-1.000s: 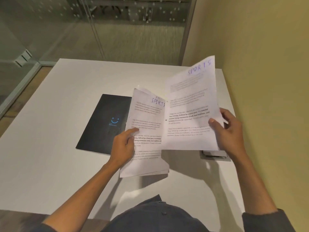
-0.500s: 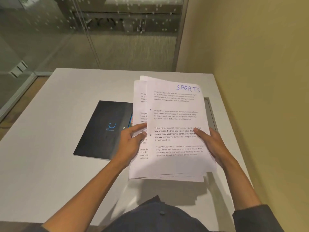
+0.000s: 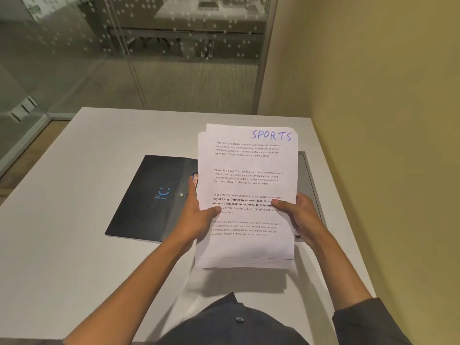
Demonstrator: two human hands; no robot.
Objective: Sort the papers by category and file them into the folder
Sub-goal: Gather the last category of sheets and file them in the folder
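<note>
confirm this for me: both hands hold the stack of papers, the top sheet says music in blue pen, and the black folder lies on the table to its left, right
Not quite. The head view shows the top sheet of the stack of papers reads SPORTS in blue pen, not music. The rest stands: the left hand and right hand both hold it, and the black folder lies on the table to its left.

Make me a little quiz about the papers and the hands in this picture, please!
1. True or false: the black folder lies shut on the table.
2. What word is handwritten on the top sheet of the paper stack?
3. Which hands hold the stack? A) only the left hand B) only the right hand C) both

Key: 1 true; 2 SPORTS; 3 C
</note>
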